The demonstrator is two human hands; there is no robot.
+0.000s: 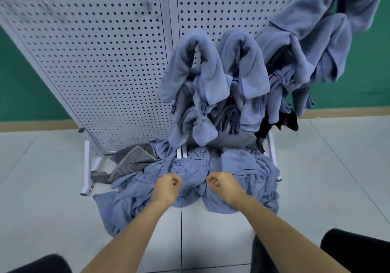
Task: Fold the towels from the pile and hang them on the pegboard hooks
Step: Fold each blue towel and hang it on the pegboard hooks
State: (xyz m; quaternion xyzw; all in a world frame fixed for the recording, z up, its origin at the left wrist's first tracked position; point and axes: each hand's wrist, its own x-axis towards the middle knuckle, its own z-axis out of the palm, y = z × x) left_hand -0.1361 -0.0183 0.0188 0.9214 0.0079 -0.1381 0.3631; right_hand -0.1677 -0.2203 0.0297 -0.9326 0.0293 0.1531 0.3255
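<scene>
Left hand (168, 185), right hand (219, 183) balled into empty fists just above towel pile (242, 167) on floor (42, 177); folded towels (211, 66) hang on pegboard (95, 61).

Green wall (25, 78), pale tiled floor (42, 209)

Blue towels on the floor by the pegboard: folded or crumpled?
Crumpled. The blue towels lie bunched in loose wrinkles on the floor at the foot of the pegboard; no flat, squared folds show.
</scene>
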